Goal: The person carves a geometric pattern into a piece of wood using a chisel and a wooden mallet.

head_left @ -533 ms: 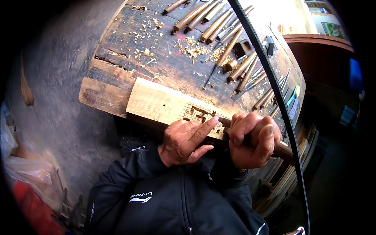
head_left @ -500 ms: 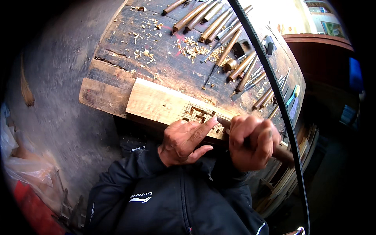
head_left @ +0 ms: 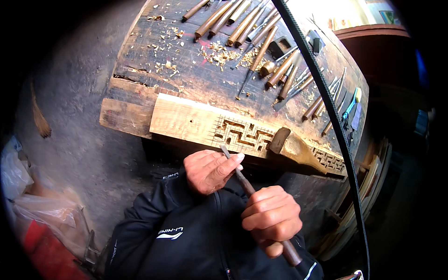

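One chisel point(head_left: 247, 185): left hand point(head_left: 207, 171) pinches its shaft, right hand point(head_left: 272, 217) wraps its handle.
Carved board point(head_left: 179, 117): on the bench point(head_left: 196, 85), just beyond both hands, near edge by the chisel's tip.
Since earlier: hands and chisel pulled off the carving, toward the jacket point(head_left: 186, 245).

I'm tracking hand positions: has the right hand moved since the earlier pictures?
Yes: against the carved board, the right hand has moved left and back toward the dark jacket.

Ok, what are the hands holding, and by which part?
A chisel: the right hand grips its handle; the left hand holds it with the fingers, near the tip.
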Motion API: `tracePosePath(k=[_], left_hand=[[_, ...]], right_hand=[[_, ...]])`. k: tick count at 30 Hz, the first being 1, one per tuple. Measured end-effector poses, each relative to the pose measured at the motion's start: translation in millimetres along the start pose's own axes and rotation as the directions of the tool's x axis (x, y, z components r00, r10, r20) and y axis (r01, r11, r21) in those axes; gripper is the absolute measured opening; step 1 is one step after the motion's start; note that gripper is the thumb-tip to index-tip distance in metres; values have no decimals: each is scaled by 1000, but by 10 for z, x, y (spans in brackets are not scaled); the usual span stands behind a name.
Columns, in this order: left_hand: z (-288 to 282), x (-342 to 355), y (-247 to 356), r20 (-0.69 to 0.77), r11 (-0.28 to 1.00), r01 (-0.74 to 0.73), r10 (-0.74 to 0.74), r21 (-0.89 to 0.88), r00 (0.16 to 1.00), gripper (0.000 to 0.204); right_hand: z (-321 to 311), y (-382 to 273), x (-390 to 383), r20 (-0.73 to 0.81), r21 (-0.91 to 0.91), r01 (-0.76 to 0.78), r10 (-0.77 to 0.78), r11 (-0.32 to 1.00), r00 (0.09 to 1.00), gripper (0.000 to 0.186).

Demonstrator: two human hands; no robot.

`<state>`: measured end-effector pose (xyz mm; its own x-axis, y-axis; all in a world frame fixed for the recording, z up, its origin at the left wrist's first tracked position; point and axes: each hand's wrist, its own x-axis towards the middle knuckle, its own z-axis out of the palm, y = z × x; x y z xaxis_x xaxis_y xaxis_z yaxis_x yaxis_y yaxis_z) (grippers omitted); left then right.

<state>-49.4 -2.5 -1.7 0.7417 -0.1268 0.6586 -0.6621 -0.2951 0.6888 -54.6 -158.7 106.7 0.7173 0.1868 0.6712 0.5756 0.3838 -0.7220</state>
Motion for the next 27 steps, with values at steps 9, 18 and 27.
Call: tracePosePath(k=[9, 18, 27], left_hand=[[-141, 8, -66, 87, 980, -23, 6, 198, 996, 42], [-159, -37, -162, 120, 986, 25, -45, 167, 992, 42], [-118, -45, -189, 83, 989, 57, -69, 138, 994, 43]], right_hand=[[99, 144, 100, 204, -109, 63, -40, 992, 978, 61], [45, 245, 95, 151, -42, 21, -15, 999, 988, 63], [63, 247, 58, 29, -14, -10, 10, 1000, 1000, 65]])
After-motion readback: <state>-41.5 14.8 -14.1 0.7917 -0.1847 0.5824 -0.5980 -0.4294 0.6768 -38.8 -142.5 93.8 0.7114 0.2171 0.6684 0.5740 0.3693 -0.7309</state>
